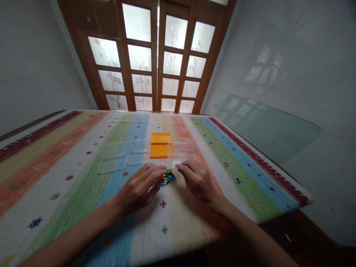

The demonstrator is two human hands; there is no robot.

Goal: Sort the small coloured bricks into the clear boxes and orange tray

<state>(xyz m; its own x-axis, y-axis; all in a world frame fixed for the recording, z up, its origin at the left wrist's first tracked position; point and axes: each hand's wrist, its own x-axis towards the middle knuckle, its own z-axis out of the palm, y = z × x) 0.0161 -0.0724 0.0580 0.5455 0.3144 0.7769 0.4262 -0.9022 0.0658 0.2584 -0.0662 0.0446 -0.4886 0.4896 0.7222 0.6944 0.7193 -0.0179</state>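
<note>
At the near middle of the striped tablecloth [69, 185]: small heap of coloured pieces [167, 178], between both hands. Left hand [139, 189] fingers curled loosely, tips touching the heap's left edge. Right hand [198, 181] flat beside it, fingertips at a clear box [180, 151]; whether it grips anything, cannot tell. Orange tray [159, 145] just beyond. Two clear trays [111, 158] to the left.
</note>
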